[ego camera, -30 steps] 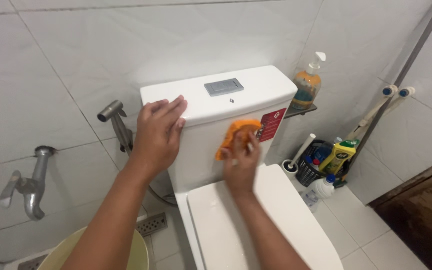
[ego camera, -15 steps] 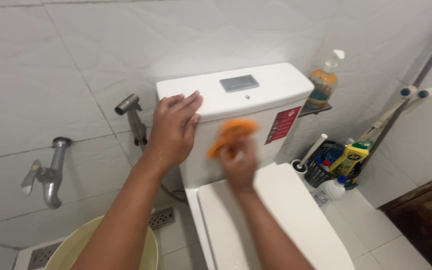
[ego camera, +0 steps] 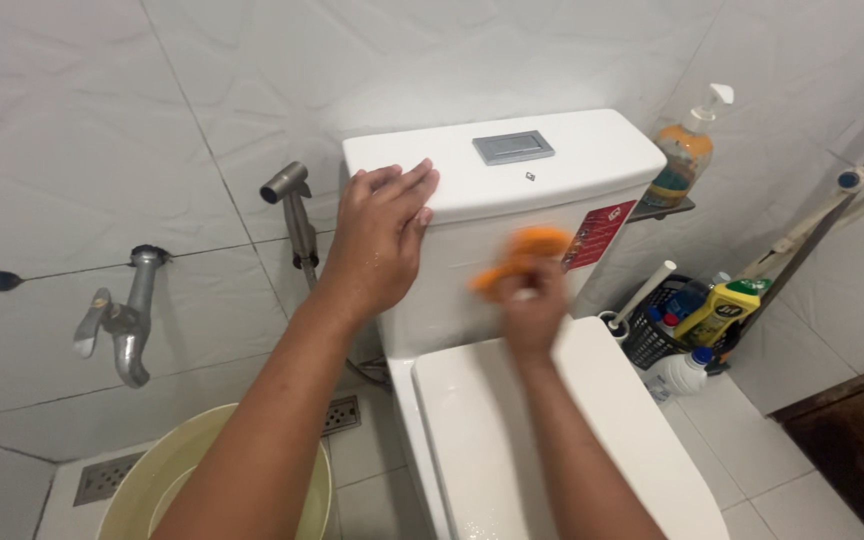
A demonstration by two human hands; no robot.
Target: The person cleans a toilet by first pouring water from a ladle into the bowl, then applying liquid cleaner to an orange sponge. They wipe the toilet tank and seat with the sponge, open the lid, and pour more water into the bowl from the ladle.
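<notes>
Squarely within right hand's (ego camera: 532, 310) grip: orange cloth (ego camera: 522, 258)

Both forearms come up from the bottom edge bare all the way, no sleeve showing on either. The left hand (ego camera: 380, 240) is in sharp view, broad across the back, with nothing on the wrist and no ring that can be made out. The right hand (ego camera: 534, 310) is blurred, too soft to read any detail, and its wrist looks bare as well.
</notes>
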